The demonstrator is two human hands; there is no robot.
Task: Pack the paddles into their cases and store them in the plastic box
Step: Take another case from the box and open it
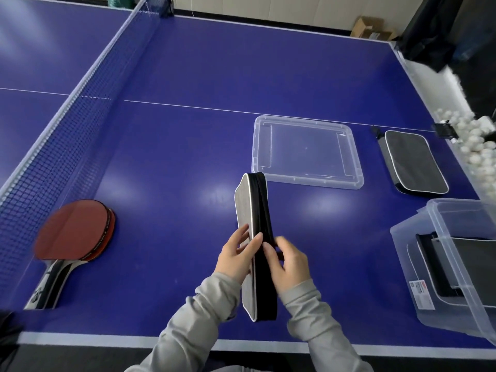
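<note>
Paddles: you have two red-faced paddles [76, 229] stacked at the lower left of the frame, lying on the blue table [188, 76] just beside the net [67, 146]; their handles point toward the bottom edge.
Cases: three in view. One held case [255, 237] stands on edge at the centre; a second case [414, 163] lies flat at the right, beyond the lid; a third case [456, 264] sits inside the box.
Plastic box: one clear plastic box [418, 267] at the lower right, cut off by the frame edge, with a label on its near wall.
Lid: one clear lid [306, 153] lies flat just past the top end of the held case.
Left hand: your left hand [236, 256] has fingers fairly straight and slightly apart, pressed against the grey side of the held case.
Right hand: your right hand [288, 260] has fingers curled together, pinching at the black zipper edge of the held case.
Hard to make out: you cannot tell whether the held case is zipped shut, or what it contains. The right fingertips are blurred.
Balls: a heap of white balls [472, 146] at the right edge, too blurred to count.
</note>
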